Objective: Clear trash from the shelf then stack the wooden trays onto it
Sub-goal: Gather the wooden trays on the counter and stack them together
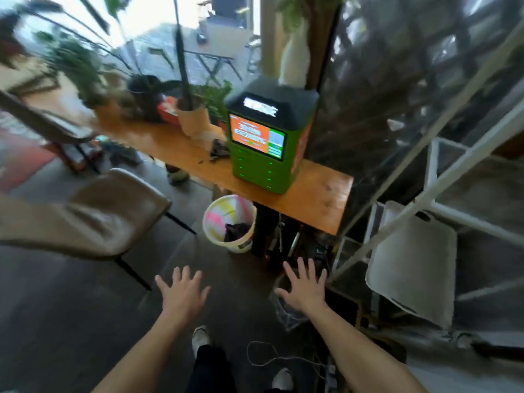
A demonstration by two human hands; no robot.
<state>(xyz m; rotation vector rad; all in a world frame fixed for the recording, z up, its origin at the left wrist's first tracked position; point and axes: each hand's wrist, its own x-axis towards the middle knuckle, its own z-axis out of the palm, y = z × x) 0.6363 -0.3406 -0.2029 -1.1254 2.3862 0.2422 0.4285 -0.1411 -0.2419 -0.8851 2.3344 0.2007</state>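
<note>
My left hand and my right hand are both stretched out over the dark floor, palms down, fingers spread, holding nothing. A white metal shelf frame stands at the right, with a pale flat sheet or bag leaning inside it. A white bin with a pink and yellow liner stands on the floor ahead of my hands, dark trash inside it. Small dark scraps lie on the wooden table. No wooden trays are visible. The picture is motion-blurred.
A green kiosk box with a screen stands on the table, potted plants behind it. A beige chair is at the left. A clear plastic bag and loose cables lie by my feet.
</note>
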